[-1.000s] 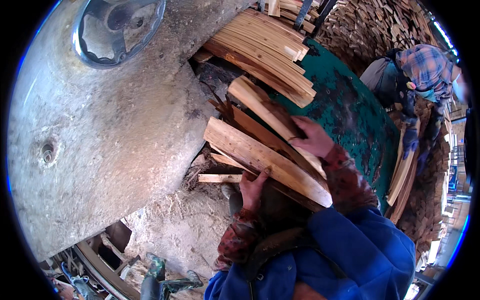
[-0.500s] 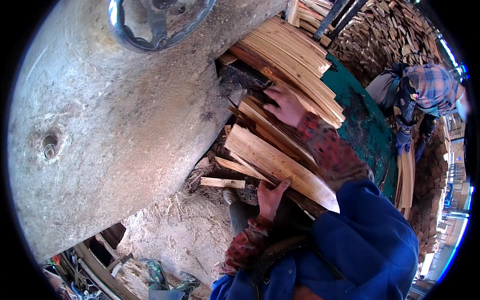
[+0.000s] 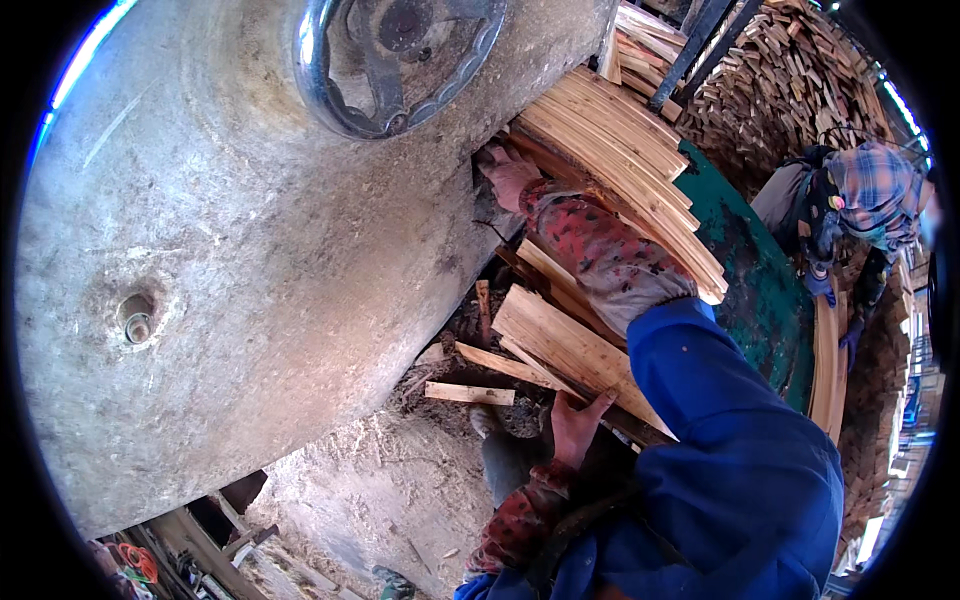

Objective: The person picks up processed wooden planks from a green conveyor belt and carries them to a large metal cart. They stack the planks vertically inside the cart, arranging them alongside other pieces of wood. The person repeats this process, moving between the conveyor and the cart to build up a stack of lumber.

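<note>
My left hand [image 3: 577, 428] grips the lower edge of a pale wooden board [image 3: 575, 345], its thumb along the edge. The board lies slanting over narrower strips. Farther up, my right hand [image 3: 510, 177] reaches to the edge of the big grey metal machine plate [image 3: 250, 230], beside a stack of long thin boards [image 3: 610, 150]. Its fingertips lie in shadow, so what they touch or hold is hidden. Another wooden strip [image 3: 548, 262] lies under my right forearm. A short loose strip [image 3: 470, 394] rests on dark bark debris left of my left hand.
A metal handwheel [image 3: 400, 60] stands out from the plate at the top. Right of the boards is a green worn surface [image 3: 745, 250]. Beyond it a person in a plaid shirt [image 3: 870, 190] bends over long boards [image 3: 828, 360]. A large heap of wood pieces [image 3: 790, 80] fills the back.
My right hand has moved up and left, from above the strips to the plate's edge by the stack. My left hand stays at the board. The whole view has shifted slightly.
</note>
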